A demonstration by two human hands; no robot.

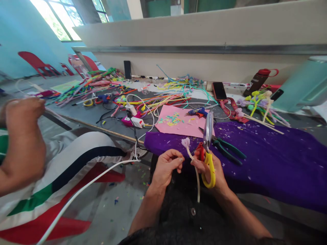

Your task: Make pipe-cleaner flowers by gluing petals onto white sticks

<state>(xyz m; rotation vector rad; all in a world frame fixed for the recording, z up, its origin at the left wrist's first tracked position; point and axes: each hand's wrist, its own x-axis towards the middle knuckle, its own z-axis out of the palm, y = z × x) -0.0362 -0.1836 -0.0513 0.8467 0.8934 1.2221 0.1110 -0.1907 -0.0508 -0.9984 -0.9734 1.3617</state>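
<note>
My right hand (213,172) grips a pair of scissors (208,131) with a yellow handle, blades pointing up. Between its thumb and fingers it also pinches a pipe-cleaner flower (186,143), a pale lilac head on a cream stem that hangs down below. Just left of the flower, my left hand (167,167) has its thumb and fingertips pinched together; whatever they may hold is too small to make out. Something red (201,149) shows beside the scissors, partly hidden by my right hand. Dark green pliers (227,147) lie on a purple cloth (270,160) behind it.
Cut bits lie on a pink sheet (163,117) beside a blue glue gun (198,111). A power strip (134,120), pipe cleaners (84,85), finished flowers (258,103), a phone (219,91) and a bottle (258,81) crowd the table. A co-worker's arm (24,143) is at left.
</note>
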